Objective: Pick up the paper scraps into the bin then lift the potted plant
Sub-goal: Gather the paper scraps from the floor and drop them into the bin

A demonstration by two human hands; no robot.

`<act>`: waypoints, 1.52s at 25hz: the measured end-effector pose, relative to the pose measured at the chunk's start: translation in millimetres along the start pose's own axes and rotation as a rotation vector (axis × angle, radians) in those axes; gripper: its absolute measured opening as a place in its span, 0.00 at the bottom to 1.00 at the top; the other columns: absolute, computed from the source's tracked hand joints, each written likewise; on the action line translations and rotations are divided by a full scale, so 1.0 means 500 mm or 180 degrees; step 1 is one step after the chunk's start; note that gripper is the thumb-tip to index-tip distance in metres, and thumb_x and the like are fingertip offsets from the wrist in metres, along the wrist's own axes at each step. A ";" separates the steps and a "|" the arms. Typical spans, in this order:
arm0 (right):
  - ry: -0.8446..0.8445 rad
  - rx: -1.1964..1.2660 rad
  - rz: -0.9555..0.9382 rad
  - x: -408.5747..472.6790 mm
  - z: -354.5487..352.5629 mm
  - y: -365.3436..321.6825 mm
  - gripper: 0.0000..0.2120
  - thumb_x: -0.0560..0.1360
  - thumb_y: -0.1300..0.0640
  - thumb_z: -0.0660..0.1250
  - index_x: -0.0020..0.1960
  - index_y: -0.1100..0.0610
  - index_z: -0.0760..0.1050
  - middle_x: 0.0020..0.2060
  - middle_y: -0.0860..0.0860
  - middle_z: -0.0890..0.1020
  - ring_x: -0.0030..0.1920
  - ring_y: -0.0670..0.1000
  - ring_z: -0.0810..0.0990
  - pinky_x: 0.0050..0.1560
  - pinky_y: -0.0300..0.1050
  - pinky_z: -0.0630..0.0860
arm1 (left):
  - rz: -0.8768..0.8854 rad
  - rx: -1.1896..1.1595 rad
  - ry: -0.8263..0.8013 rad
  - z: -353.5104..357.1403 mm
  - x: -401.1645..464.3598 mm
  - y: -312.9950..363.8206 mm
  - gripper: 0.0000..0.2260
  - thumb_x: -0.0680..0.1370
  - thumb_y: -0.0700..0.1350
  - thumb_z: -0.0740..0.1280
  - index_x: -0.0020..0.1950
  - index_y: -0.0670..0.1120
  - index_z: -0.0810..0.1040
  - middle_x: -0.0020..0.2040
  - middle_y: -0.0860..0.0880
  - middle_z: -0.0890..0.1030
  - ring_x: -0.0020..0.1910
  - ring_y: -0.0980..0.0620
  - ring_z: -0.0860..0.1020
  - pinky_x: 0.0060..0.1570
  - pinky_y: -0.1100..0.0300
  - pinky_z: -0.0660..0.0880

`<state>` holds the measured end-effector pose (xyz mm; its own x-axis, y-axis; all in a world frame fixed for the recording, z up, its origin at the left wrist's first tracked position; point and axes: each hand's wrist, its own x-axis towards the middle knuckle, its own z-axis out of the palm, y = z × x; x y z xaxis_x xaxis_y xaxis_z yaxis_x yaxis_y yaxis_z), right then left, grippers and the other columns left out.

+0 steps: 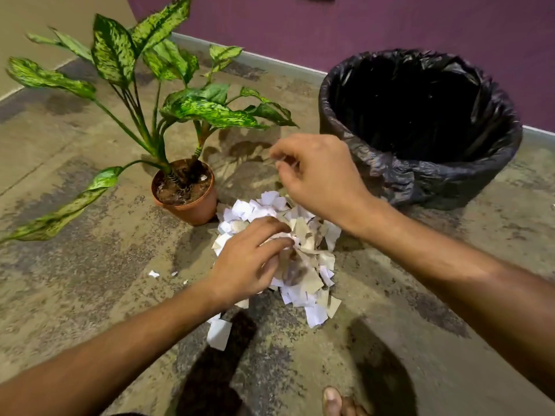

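Underhand, crumpled angular paper scraps, glossy bin

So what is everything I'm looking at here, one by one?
Potted plant: one, green speckled leaves in a terracotta pot, on the floor, left of centre.
Bin: one, lined with a black bag, on the floor at upper right by the purple wall.
Paper scraps: one pile, white and beige, on the floor beside the pot; a few strays to its left.
Floor: mottled brown-grey.
Left hand: resting on the pile, fingers curled into the scraps.
Right hand: above the pile, fingertips pinched; what it holds is unclear.
Toes: bottom edge.
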<state>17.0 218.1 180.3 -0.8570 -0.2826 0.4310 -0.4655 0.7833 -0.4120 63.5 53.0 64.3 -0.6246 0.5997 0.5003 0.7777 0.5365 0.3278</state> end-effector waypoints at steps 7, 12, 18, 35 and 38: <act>-0.1996 -0.0096 -0.0813 -0.062 0.202 -0.048 0.13 0.77 0.56 0.64 0.60 0.52 0.78 0.55 0.50 0.82 0.57 0.53 0.78 0.48 0.47 0.74 | -0.2188 0.0634 -0.1155 -0.020 -0.224 -0.173 0.17 0.72 0.39 0.65 0.61 0.44 0.78 0.61 0.45 0.78 0.61 0.43 0.74 0.59 0.49 0.74; -0.2992 -0.0333 -0.1346 -0.105 0.341 -0.064 0.28 0.75 0.49 0.67 0.72 0.55 0.66 0.66 0.55 0.72 0.65 0.57 0.70 0.57 0.52 0.74 | -0.3637 0.1017 -0.1759 -0.041 -0.338 -0.238 0.21 0.78 0.49 0.60 0.70 0.42 0.66 0.72 0.41 0.65 0.71 0.41 0.61 0.67 0.43 0.67; -0.3386 -0.0464 -0.1842 -0.106 0.455 -0.093 0.47 0.72 0.41 0.70 0.78 0.59 0.48 0.78 0.56 0.49 0.77 0.56 0.52 0.74 0.48 0.54 | -0.3879 0.0830 -0.2597 -0.050 -0.375 -0.226 0.32 0.81 0.54 0.56 0.79 0.45 0.44 0.79 0.49 0.43 0.78 0.48 0.44 0.73 0.41 0.51; -0.3451 -0.0498 -0.1880 -0.172 0.507 -0.082 0.52 0.71 0.26 0.55 0.78 0.63 0.45 0.78 0.57 0.45 0.78 0.54 0.47 0.76 0.51 0.49 | -0.2930 0.0562 -0.2992 -0.046 -0.363 -0.152 0.35 0.78 0.59 0.60 0.79 0.52 0.45 0.79 0.53 0.42 0.78 0.45 0.41 0.73 0.38 0.46; -0.3382 -0.0487 -0.1878 -0.209 0.475 -0.065 0.47 0.73 0.32 0.60 0.78 0.63 0.50 0.78 0.58 0.51 0.77 0.56 0.52 0.74 0.51 0.58 | -0.2478 0.0682 -0.3021 -0.041 -0.351 -0.134 0.32 0.77 0.55 0.62 0.78 0.52 0.53 0.79 0.52 0.50 0.76 0.43 0.49 0.71 0.39 0.55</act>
<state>69.3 90.6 -42.0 -0.3112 -0.8715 -0.3791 -0.8740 0.4191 -0.2459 122.6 -100.4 -29.3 -0.7883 0.2230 -0.5734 0.2061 0.9739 0.0955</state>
